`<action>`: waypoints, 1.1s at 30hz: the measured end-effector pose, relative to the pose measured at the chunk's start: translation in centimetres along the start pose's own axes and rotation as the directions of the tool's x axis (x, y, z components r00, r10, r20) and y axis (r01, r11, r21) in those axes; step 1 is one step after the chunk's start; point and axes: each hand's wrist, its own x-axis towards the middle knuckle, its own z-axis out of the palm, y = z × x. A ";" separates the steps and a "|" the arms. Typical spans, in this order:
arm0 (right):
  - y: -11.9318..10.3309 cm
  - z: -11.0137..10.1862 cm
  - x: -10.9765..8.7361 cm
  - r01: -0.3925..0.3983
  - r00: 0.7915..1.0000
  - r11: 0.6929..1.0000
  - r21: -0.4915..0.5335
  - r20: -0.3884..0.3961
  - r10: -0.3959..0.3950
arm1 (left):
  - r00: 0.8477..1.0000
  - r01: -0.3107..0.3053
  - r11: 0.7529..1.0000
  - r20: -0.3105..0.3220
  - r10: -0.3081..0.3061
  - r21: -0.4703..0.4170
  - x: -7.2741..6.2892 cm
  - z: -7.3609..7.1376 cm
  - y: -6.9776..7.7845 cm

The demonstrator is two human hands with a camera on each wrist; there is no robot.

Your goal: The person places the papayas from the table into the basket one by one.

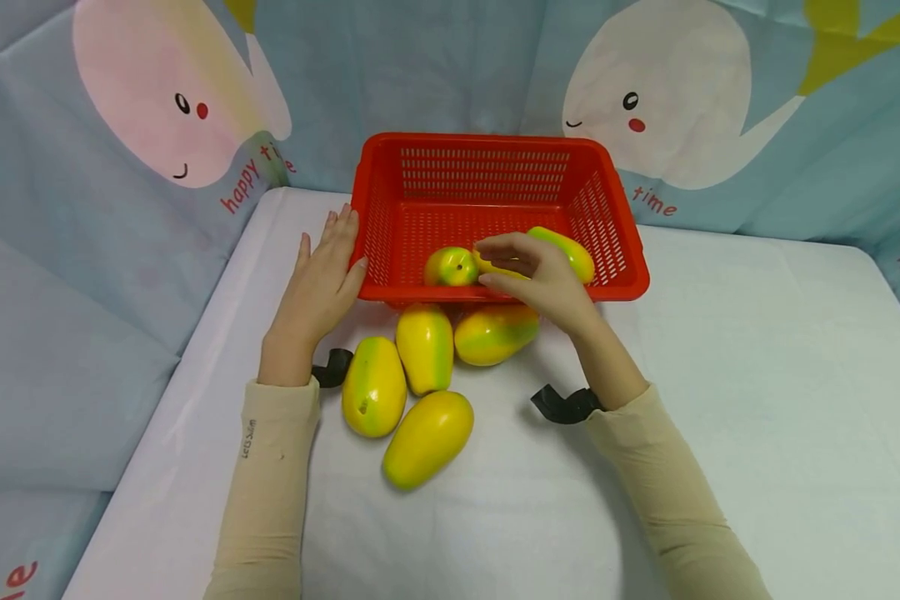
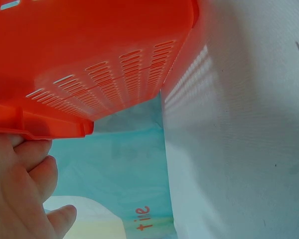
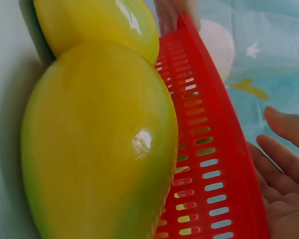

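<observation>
My left hand (image 1: 318,279) lies with straight fingers against the left rim of a red plastic basket (image 1: 487,293). In the left wrist view its fingertips (image 2: 37,149) touch the underside of that rim. Over the basket's front rim reaches my right hand (image 1: 543,279), its fingers bent loosely and spread from the thumb, nothing between them. Beneath it lies a mango (image 1: 487,265), partly hidden by the hand. Two more mangoes are in the basket, one (image 1: 450,267) to the left and a greenish-yellow one (image 1: 570,252) to the right. In the right wrist view the fingers (image 3: 276,164) stand beside the basket wall.
Several yellow-green mangoes lie on the white table before the basket: one (image 1: 497,335) and another (image 1: 425,348) by its front wall, one (image 1: 374,387) near my left wrist, one (image 1: 428,439) nearest me. A cloth with whale prints (image 1: 450,67) hangs behind.
</observation>
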 end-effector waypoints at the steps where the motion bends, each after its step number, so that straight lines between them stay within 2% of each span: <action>1: 0.0 0.0 -0.3 0.012 1.000 1.000 0.008 -0.005 -0.012 | 1.000 -0.001 1.000 -0.001 0.001 -0.001 0.0 0.0 0.0; 12: -0.2 -0.9 -3.6 0.117 0.992 0.993 0.032 -0.051 -0.116 | 1.000 0.002 1.000 -0.007 -0.002 -0.003 0.0 0.0 -0.1; 26: 1.1 -2.1 -7.9 0.126 0.990 0.992 0.012 -0.066 -0.125 | 1.000 0.005 1.000 -0.007 -0.005 -0.012 0.1 0.1 0.0; 33: 1.8 -2.5 -9.0 0.070 0.995 0.997 -0.034 -0.070 -0.072 | 1.000 0.004 1.000 -0.010 -0.005 -0.014 0.1 0.1 0.0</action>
